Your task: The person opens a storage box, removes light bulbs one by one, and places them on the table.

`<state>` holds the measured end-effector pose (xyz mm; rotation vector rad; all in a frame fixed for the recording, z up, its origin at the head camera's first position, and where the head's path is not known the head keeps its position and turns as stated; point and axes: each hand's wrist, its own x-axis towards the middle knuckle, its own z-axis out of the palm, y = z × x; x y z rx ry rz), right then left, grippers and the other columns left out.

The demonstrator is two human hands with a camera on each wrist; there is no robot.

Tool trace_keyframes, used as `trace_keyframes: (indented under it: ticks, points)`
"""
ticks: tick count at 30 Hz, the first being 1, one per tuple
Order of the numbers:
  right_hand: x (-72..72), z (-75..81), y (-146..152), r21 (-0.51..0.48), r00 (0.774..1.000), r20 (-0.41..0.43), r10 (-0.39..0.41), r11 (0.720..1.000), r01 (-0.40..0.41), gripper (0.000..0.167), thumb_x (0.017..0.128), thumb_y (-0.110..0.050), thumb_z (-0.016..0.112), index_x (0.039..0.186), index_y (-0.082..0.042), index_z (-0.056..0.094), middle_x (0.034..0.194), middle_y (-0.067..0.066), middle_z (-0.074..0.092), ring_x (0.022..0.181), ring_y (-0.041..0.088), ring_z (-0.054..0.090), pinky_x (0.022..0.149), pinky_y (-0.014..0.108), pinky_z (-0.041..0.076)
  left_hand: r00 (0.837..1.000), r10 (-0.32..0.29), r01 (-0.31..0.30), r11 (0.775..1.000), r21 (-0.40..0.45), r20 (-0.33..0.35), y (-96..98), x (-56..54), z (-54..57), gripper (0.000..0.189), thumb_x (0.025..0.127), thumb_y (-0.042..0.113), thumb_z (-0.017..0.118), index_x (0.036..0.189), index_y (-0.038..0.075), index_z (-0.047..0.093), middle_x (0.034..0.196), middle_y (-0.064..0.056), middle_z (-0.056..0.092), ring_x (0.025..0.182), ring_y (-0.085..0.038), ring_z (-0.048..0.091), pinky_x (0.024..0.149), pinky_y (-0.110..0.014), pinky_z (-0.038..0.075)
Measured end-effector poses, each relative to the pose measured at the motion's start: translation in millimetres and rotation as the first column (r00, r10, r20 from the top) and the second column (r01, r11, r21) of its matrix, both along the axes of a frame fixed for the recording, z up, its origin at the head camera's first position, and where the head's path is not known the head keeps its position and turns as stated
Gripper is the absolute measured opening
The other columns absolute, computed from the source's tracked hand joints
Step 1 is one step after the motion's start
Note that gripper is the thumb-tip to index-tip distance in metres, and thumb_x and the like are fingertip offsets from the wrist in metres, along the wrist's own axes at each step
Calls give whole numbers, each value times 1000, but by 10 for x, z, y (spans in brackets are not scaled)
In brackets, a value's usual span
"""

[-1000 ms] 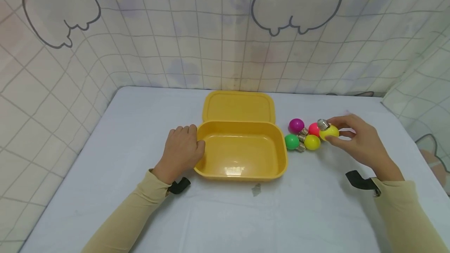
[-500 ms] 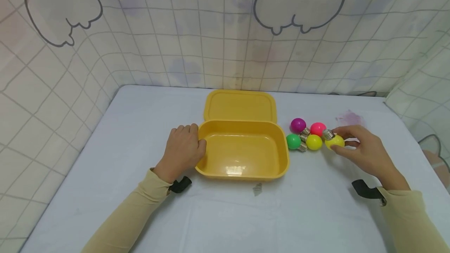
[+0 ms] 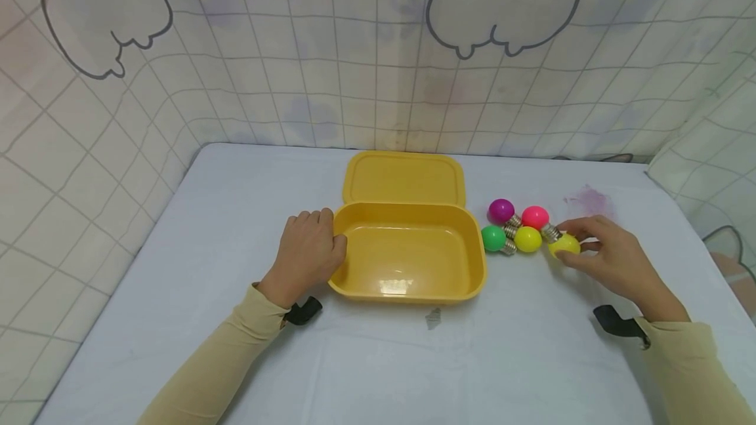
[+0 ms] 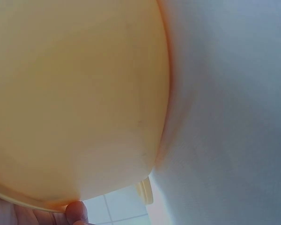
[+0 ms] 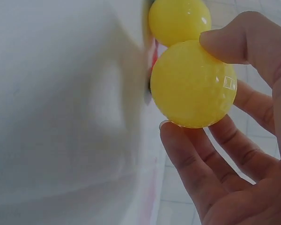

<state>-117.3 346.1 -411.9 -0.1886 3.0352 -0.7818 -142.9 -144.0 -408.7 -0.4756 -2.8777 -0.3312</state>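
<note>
A yellow light bulb [image 5: 192,86] is pinched between the thumb and fingers of my right hand [image 3: 611,260]; its silver screw base points up and left in the head view. Just left of it lies a cluster of bulbs: a second yellow bulb [image 3: 527,239], a pink one [image 3: 535,217], a purple one [image 3: 501,211] and a green one [image 3: 493,238]. My left hand [image 3: 307,251] grips the left rim of an uncovered yellow plastic box [image 3: 407,297], thumb inside. In the left wrist view the box's outer wall [image 4: 84,103] fills much of the frame, fingertips at its rim.
Behind the box lies its yellow lid [image 3: 404,178]. A white cloth covers the table [image 3: 378,366]. A grid-patterned curtain [image 3: 378,51] hangs along the back and sides. A purple stain [image 3: 590,201] marks the cloth behind my right hand.
My right hand has moved slightly right and down with the yellow bulb, away from the pink one, and the bulb's base has tipped lower. My left hand keeps its grip on the box.
</note>
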Motion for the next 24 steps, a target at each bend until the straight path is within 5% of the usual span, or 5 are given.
trace_keyframes:
  ticks: [24]
  points:
    - [-25,13,40,59,998,25,49,997,-50,47,85,-33,83,121,-7,70,114,14,68,101,31,65,72,11,51,1000,-9,8,1000,-24,-30,12,10,-10,18,89,16,47,74,6,43,63,-3,34,56,-24,36,58,-31,24]
